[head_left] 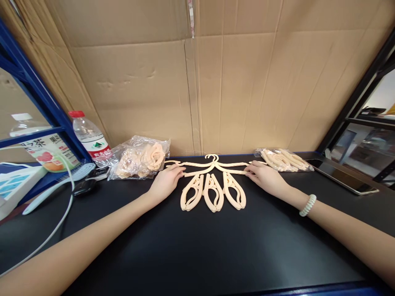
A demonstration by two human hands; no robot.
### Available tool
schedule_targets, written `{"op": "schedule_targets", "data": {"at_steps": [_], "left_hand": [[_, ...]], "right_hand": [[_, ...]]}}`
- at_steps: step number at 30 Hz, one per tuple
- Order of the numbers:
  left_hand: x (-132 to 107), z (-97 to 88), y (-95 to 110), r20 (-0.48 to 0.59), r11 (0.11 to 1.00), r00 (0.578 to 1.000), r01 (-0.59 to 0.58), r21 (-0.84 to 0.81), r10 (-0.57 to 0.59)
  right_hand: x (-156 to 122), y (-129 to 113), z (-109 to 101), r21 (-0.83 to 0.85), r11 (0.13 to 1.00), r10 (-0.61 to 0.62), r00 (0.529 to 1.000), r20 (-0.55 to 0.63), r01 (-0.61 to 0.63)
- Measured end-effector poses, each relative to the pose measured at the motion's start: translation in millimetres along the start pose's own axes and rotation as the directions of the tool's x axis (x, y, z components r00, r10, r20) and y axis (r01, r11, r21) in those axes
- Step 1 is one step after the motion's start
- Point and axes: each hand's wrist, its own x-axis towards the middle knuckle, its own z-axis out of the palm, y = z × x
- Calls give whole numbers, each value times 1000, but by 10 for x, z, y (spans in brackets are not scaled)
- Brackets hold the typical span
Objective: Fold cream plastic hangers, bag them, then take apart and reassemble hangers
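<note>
Fingertips (180, 169) of the left hand (165, 183) touch the left end of the spread folding hanger (214, 163), and those of the right hand (267, 179) touch its right end; whether either hand is pinching firmly or only resting there, I cannot tell. The spread folding hanger lies on the black tabletop (216, 255), its hook pointing away from the person. Handling it well would seem to call for light, even pressure at both ends, the arms kept level and no twist put on the centre joint.

Counted: three folded hangers sit side by side just in front of the spread folding hanger, a left one (184, 198), a middle one (207, 197) and a right one (242, 197). Four arms fan out below the hook, so two hangers may be overlapping there. Two clear bags of peach plastic flank it, a left bag (138, 158) and a right bag (284, 159); wrinkled film hides how many pieces each contains. To its right, past the right bag, lies one smartphone (342, 177). Well to its left are two bottles, one red-capped bottle (91, 135) and one white-capped bottle (26, 123), plus one pale brush (78, 172).
</note>
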Motion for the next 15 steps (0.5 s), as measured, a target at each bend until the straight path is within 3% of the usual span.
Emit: {"op": "schedule_targets", "data": {"at_steps": [6, 11, 15], "left_hand": [[-10, -97, 116, -120, 995, 989, -87, -38, 82], [-38, -225, 247, -314, 965, 934, -223, -139, 171], [-72, -265, 303, -366, 944, 902, -298, -145, 228]], "right_hand": [[-30, -85, -90, -47, 999, -7, 998, -66, 4], [-46, -153, -182, -27, 999, 22, 979, -205, -29], [-69, -229, -214, 25, 999, 26, 966, -258, -20]]}}
